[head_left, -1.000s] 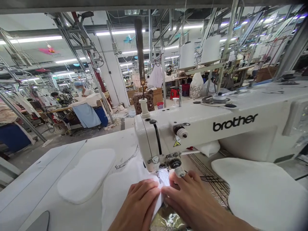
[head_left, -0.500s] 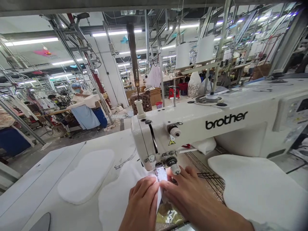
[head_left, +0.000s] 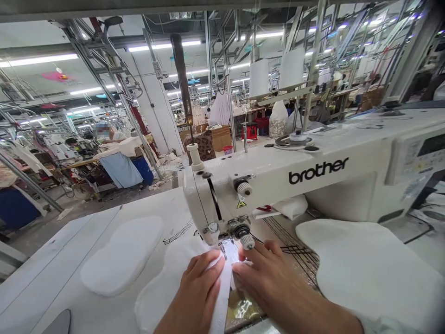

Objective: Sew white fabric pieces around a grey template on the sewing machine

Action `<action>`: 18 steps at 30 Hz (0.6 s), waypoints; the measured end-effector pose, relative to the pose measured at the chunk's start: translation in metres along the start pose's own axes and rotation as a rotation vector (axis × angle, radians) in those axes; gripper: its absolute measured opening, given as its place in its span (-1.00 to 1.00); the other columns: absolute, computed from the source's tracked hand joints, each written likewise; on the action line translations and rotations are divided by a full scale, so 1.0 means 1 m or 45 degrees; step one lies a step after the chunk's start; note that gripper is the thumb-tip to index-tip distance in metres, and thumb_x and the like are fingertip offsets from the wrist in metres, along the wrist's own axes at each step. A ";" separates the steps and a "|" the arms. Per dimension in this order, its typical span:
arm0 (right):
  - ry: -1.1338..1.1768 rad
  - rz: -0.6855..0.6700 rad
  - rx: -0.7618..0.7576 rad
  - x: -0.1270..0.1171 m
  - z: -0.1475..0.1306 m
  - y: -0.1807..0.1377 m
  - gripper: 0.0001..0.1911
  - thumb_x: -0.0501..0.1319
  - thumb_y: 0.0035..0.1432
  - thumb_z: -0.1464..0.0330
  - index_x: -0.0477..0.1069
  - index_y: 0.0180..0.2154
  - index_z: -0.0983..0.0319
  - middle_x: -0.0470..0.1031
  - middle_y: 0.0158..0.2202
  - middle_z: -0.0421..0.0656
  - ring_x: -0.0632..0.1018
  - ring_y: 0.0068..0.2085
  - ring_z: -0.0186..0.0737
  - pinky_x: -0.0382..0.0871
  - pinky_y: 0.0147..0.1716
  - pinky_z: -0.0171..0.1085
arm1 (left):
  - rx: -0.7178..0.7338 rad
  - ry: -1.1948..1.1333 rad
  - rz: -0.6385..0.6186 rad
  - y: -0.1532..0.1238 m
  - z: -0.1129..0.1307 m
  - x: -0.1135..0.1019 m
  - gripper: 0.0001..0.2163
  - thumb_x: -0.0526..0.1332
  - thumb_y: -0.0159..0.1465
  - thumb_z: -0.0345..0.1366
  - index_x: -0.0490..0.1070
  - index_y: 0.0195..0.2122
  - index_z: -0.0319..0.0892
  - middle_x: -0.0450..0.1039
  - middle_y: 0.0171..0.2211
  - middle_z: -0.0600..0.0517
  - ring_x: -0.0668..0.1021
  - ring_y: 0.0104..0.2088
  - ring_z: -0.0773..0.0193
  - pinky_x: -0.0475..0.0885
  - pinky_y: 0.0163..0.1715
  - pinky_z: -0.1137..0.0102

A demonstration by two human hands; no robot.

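A person sits at a white Brother sewing machine [head_left: 264, 178] set into a white bench [head_left: 45, 273], with both bare hands close in at the needle. The main thing here is a soft white pad [head_left: 162, 292], with a white cloth strip [head_left: 222, 297] along its edge, and it lies under the left hand [head_left: 193, 297]. One end runs in under the presser foot [head_left: 227, 248], and the long axis comes from there back toward the person, leaning slightly to the left. The left fingers [head_left: 208, 269] lie across the pad, bent and pressing on it just short of the foot; no clear pinch shows, so I cannot tell if they grip it. The right hand [head_left: 274, 290] sits on the other side of the strip, and its fingers [head_left: 259, 253] curl up close to the foot, closer to the needle than the left ones, their hold also unclear. Under the right wrist lies a shiny gold cloth [head_left: 243, 311]. A loose white pad [head_left: 121, 255] rests on the bench to the left, and a larger white pad [head_left: 365, 273] lies to the right, well apart from the hands. Two white thread cones [head_left: 271, 76] stand on a rack behind the machine.
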State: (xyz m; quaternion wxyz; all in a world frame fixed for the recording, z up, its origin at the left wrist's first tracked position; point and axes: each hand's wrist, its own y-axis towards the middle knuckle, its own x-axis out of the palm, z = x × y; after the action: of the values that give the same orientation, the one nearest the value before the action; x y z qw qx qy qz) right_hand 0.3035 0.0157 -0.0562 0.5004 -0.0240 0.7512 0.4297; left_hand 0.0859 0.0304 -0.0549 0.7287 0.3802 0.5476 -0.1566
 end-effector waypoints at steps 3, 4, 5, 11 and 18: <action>0.028 0.003 0.011 -0.002 -0.001 0.000 -0.79 0.20 0.11 0.61 0.28 -0.43 0.20 0.43 -0.34 -0.25 0.35 -0.35 -0.22 0.03 -0.27 -0.20 | 0.097 0.003 -0.057 0.001 -0.003 -0.011 -0.65 0.04 0.35 -0.45 0.32 0.14 -0.13 0.44 0.11 -0.05 0.48 0.10 0.25 0.49 0.02 0.38; 0.047 0.004 0.013 -0.002 -0.001 -0.001 -0.79 0.18 0.12 0.61 0.29 -0.41 0.20 0.42 -0.33 -0.25 0.36 -0.34 -0.23 0.03 -0.27 -0.20 | 0.117 0.007 -0.039 0.001 -0.002 -0.013 -0.65 0.04 0.35 -0.46 0.31 0.15 -0.13 0.44 0.10 -0.04 0.47 0.11 0.26 0.48 0.02 0.40; 0.072 -0.007 0.013 -0.002 -0.002 -0.001 -0.80 0.17 0.13 0.62 0.30 -0.39 0.20 0.42 -0.32 -0.25 0.36 -0.33 -0.23 0.03 -0.26 -0.21 | 0.131 0.013 -0.011 0.000 -0.001 -0.013 -0.65 0.04 0.35 -0.46 0.29 0.15 -0.13 0.45 0.09 -0.04 0.47 0.12 0.28 0.47 0.03 0.41; 0.137 -0.193 -0.060 -0.003 -0.005 -0.004 -0.80 0.13 0.16 0.61 0.32 -0.31 0.19 0.38 -0.32 -0.24 0.35 -0.29 -0.22 0.06 -0.20 -0.20 | 0.109 0.124 0.127 -0.006 0.004 -0.002 -0.69 0.08 0.35 -0.40 0.33 0.10 -0.11 0.52 0.04 0.02 0.53 0.06 0.30 0.50 -0.03 0.44; 0.081 -0.102 -0.052 0.004 -0.002 -0.007 -0.81 0.12 0.11 0.60 0.32 -0.35 0.20 0.37 -0.36 -0.23 0.34 -0.33 -0.21 0.05 -0.26 -0.20 | 0.057 0.355 0.190 -0.012 0.008 0.018 -0.72 0.06 0.37 -0.33 0.36 0.08 -0.15 0.53 0.04 0.00 0.57 0.03 0.27 0.55 -0.14 0.41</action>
State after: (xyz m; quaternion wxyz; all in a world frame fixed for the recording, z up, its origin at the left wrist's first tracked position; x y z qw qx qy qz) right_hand 0.3034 0.0121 -0.0634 0.4926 -0.0779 0.7563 0.4235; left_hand 0.0903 0.0198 -0.0745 0.6465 0.4541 0.6100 -0.0599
